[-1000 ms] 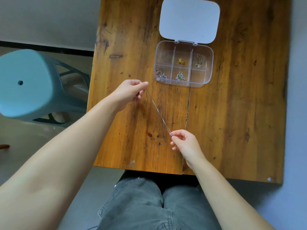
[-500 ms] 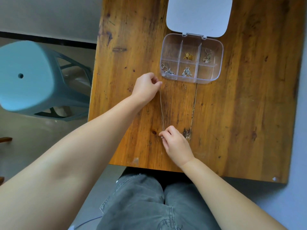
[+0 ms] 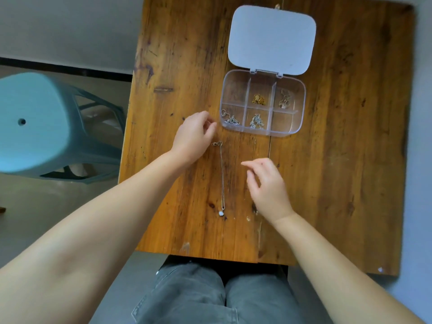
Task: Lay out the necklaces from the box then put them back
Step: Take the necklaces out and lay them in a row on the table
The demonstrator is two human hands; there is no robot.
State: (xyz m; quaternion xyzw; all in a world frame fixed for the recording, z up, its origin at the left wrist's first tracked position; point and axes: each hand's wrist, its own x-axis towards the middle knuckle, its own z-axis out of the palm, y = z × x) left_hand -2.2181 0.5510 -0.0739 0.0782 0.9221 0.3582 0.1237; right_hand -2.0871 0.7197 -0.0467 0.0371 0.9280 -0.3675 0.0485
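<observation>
A thin silver necklace lies stretched in a straight line on the wooden table, its clasp at the far end and a small pale pendant at the near end. My left hand hovers just left of the clasp with loosely curled fingers, holding nothing. To the right of the chain, my right hand is lifted with relaxed fingers and is empty. The clear compartment box stands open beyond the hands, its white lid folded back. Several compartments hold bundled necklaces, gold and silver.
A teal plastic stool stands on the floor left of the table. My grey-trousered legs sit under the table's near edge. The table's right half is bare wood.
Both hands let go of the necklace, which now lies straight on the table. My right hand moved right and away from the pendant end; my left drew slightly off the clasp.
</observation>
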